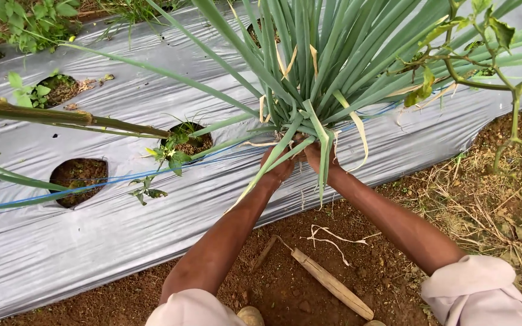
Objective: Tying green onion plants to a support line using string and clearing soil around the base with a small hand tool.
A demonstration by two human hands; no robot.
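From the head camera I look straight down on a planting bed covered in silver-grey plastic mulch sheet [122, 241], with bare reddish-brown soil [285, 284] running along its near edge. Both of my arms reach forward from pale rolled sleeves into the base of a big clump of green onion plants [327, 54], whose long tubular leaves fan upward and outward to the top of the view.

My left hand [278, 166] is buried at the foot of the clump, its fingers curled around the lower stalks; it grips the bunch, though drooping leaves hide most of the fingers. My right hand [318, 158] sits just beside it, touching the same bunch from the other side, closed around the stalks as well. The two hands are pressed close together where the clump meets the sheet. A few dry yellowed leaves [357, 130] hang down around the wrists.

A thin blue irrigation line [92, 183] runs across the sheet from the left toward the clump. Round planting holes cut in the sheet show dark soil: one hole [77, 181] at the left is nearly bare, another [190, 140] holds a small leafy weed. A thick green stalk [61, 118] lies slanted across the sheet at the left.

On the soil between my arms lies a wooden stick [332, 284], near some pale dry fibres [333, 238]. At the right, a thin branching shrub [502, 78] with sparse leaves stands over straw-littered ground.
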